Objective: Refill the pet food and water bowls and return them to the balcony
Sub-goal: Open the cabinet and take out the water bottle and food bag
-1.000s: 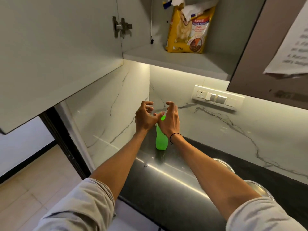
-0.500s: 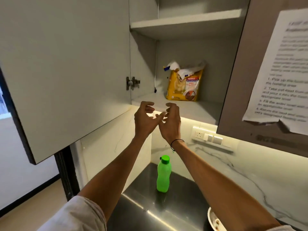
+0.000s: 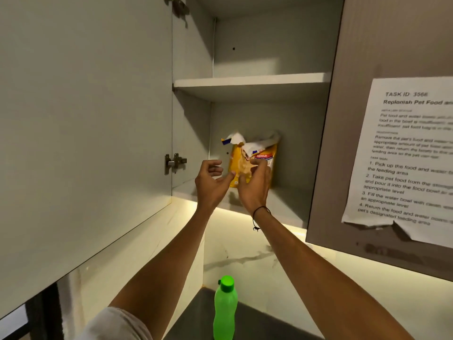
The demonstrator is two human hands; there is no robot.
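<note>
A yellow pet food bag with a torn white top stands on the lower shelf of an open wall cabinet. Both my hands are raised in front of it. My left hand hovers just left of the bag, its fingers loosely curled and holding nothing. My right hand covers the bag's lower front, fingers curled, and I cannot tell whether it touches the bag. A green water bottle with a green cap stands on the dark counter below. The bowls are out of view.
The open cabinet door hangs at my left. The upper shelf holds nothing I can see. A printed task sheet is stuck on the closed door at the right. A lit marble wall runs under the cabinet.
My view has tilted up from the counter to the cabinet. Both hands rose from beside the green bottle to the pet food bag on the lower shelf.
</note>
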